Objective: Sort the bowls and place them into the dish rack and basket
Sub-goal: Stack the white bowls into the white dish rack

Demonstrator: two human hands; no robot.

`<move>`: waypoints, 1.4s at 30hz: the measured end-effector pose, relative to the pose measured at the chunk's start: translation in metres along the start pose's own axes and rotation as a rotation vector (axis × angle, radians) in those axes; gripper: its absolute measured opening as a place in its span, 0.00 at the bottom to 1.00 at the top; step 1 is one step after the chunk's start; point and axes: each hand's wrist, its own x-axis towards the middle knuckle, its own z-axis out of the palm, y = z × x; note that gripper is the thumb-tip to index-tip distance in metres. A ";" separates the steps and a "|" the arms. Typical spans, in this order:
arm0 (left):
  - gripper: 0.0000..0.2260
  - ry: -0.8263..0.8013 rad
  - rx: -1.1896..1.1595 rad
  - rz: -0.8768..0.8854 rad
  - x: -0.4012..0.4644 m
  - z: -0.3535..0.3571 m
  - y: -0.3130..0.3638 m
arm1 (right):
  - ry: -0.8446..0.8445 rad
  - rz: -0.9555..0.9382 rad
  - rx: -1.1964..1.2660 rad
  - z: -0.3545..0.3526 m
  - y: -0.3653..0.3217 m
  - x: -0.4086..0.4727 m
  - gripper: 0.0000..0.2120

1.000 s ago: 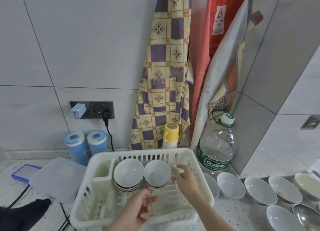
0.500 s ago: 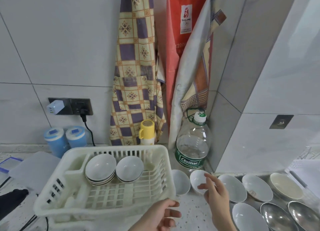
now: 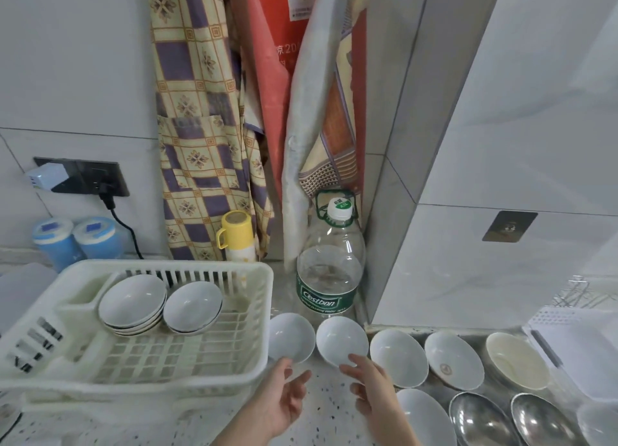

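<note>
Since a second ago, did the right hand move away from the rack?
Yes. The right hand has left the white dish rack, where it hovered inside, and gone rightward to the small white bowl on the counter beside it.

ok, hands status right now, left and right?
Left hand: open, fingers spread, by the white bowl beside the dish rack, holding nothing.
Right hand: open, fingertips at the rim of the next bowl, no grip yet.

Both hands reach forward, low in view. Left hand [image 3: 284, 395] sits palm-up, fingers loosely spread and holding nothing. Right hand [image 3: 373, 388] stretches ahead, fingers extended, wrist angled slightly inward.
</note>
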 end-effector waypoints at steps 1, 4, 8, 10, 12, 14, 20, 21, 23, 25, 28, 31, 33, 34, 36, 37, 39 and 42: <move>0.10 0.017 -0.023 0.003 0.002 0.002 0.000 | -0.012 0.025 -0.009 0.001 0.000 0.002 0.07; 0.14 0.052 -0.048 0.005 0.010 0.008 0.001 | -0.030 0.069 -0.062 0.007 0.001 0.014 0.08; 0.13 0.124 -0.014 -0.002 0.026 0.012 0.002 | 0.054 0.015 -0.172 0.013 0.007 0.035 0.11; 0.14 0.150 -0.031 -0.002 0.034 0.011 0.004 | 0.093 -0.013 -0.202 0.013 0.014 0.040 0.14; 0.15 0.151 -0.048 0.005 0.043 0.009 0.004 | 0.083 0.020 -0.194 0.011 0.023 0.041 0.17; 0.15 0.160 -0.059 0.027 0.050 0.008 0.004 | 0.054 0.091 -0.173 0.011 0.030 0.041 0.20; 0.12 0.177 -0.095 0.115 0.057 0.006 0.002 | 0.121 0.048 -0.096 0.017 0.030 0.042 0.13; 0.13 0.179 -0.101 0.123 0.056 0.007 0.003 | 0.135 0.039 -0.073 0.018 0.028 0.043 0.14; 0.15 0.188 -0.109 0.140 0.055 0.007 0.004 | 0.151 0.044 -0.049 0.019 0.026 0.044 0.13; 0.17 0.193 -0.112 0.149 0.054 0.007 0.004 | 0.153 0.059 -0.042 0.019 0.025 0.045 0.10; 0.17 0.194 -0.104 0.149 0.052 0.006 0.001 | 0.177 0.053 -0.025 0.017 0.023 0.042 0.08; 0.16 0.190 -0.097 0.148 0.045 0.003 -0.006 | 0.216 0.011 -0.037 0.015 0.025 0.033 0.10; 0.16 0.200 -0.066 0.159 0.038 0.001 -0.011 | 0.258 -0.034 -0.032 0.013 0.028 0.024 0.12; 0.15 0.203 -0.044 0.169 0.034 0.000 -0.013 | 0.280 -0.058 -0.027 0.011 0.029 0.019 0.12; 0.14 0.205 0.013 0.192 0.025 -0.001 -0.017 | 0.310 -0.109 -0.015 0.007 0.030 0.008 0.13; 0.13 0.206 0.054 0.204 0.020 -0.003 -0.018 | 0.321 -0.135 -0.010 0.006 0.029 0.002 0.13; 0.09 0.201 0.156 0.214 0.009 -0.007 -0.021 | 0.335 -0.185 -0.004 0.004 0.024 -0.011 0.13; 0.07 0.168 0.313 0.195 -0.011 -0.016 -0.020 | 0.331 -0.247 0.019 0.003 0.012 -0.032 0.12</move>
